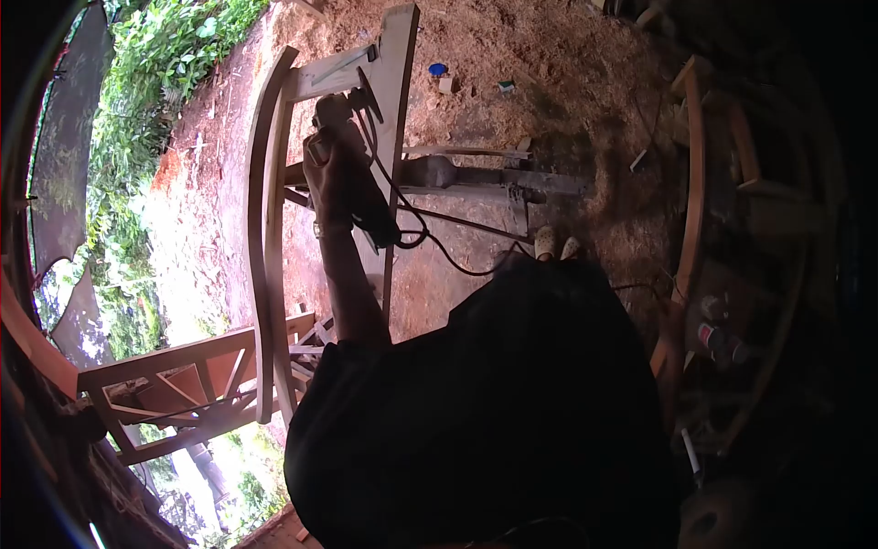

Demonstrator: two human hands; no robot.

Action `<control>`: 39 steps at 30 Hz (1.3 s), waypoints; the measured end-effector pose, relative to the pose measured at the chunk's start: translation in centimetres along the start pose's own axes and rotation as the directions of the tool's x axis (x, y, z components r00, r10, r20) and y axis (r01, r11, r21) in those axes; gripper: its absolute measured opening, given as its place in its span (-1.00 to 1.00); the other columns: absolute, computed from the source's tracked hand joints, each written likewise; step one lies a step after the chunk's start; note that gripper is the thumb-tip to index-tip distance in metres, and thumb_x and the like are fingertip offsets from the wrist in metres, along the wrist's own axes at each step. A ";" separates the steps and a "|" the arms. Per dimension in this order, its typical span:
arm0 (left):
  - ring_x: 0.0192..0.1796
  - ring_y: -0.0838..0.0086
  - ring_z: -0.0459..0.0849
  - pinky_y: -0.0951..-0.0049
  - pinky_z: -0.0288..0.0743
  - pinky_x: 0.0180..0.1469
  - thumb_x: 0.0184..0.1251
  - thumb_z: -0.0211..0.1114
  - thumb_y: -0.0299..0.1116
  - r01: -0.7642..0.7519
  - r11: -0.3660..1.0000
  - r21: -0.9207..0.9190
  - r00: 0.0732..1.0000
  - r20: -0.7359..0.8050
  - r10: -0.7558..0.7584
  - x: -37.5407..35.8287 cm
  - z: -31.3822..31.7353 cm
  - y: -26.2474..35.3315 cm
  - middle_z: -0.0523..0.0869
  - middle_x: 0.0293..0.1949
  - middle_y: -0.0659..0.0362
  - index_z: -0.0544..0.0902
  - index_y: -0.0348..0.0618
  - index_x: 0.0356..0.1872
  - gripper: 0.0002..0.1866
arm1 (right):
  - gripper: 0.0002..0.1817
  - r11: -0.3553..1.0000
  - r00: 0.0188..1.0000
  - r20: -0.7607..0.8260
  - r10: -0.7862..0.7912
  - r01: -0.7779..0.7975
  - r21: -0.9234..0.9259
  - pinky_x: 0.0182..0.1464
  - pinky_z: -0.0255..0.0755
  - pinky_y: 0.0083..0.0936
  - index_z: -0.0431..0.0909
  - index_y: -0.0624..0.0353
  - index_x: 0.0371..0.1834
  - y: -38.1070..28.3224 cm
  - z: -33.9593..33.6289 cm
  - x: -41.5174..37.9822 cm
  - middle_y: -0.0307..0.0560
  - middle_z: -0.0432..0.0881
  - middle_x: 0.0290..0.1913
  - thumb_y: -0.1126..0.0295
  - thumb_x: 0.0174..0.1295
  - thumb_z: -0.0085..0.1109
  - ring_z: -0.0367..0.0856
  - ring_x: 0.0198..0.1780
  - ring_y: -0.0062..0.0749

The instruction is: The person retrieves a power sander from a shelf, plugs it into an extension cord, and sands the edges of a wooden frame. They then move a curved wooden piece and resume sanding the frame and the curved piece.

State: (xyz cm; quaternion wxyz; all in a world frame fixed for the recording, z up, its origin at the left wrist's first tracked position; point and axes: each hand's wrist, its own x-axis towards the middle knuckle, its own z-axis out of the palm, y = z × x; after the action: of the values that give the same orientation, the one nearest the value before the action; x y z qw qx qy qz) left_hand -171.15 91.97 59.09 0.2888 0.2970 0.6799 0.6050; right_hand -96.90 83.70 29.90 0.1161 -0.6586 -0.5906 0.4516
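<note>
Grinder [369, 209] is gripped in the left hand [334, 165], fingers curled closed round its body; it is held out front-left, over the wooden frame [396, 101]. Right hand [672, 320] is lost in shadow at far right, near a curved wooden piece [692, 183]; whether it is open or holding anything cannot be told. Grinder is well apart from it.

Disc [369, 96] is placed at the far end of the tool, beside the top rail and over the wide plank; contact with the wood cannot be made out. Frame is bounded on the left by a curved rail [263, 201], on the right by the plank's long edge. Open room is left right of the plank, over the shavings-covered floor [494, 46]; shoes [546, 242] are seen nearer the body. Cord [444, 249] is looped from the grinder's rear toward the shoes.

Grinder is dark-bodied, long, seen mostly in shade, its disc thin and turned nearly edge-on.
</note>
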 end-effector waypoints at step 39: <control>-0.19 0.22 0.68 0.30 0.62 -0.04 0.04 0.59 0.13 0.656 0.597 0.462 0.249 0.614 -0.749 0.1 -5.6 -3.6 0.71 -0.15 0.04 0.57 -0.35 0.20 -0.15 | -0.50 0.855 0.847 0.121 0.517 -0.507 -0.107 -0.06 0.47 -0.45 0.58 0.26 0.27 14.6 0.9 -14.0 -0.11 0.70 -0.11 0.08 0.50 0.21 0.62 -0.08 -0.48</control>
State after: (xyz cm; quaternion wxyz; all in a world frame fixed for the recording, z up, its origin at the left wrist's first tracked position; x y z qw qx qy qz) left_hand -175.64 88.05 56.04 0.7669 0.2018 0.5802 0.1859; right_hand -86.26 66.99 25.82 -0.0753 -0.7613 -0.4162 0.4914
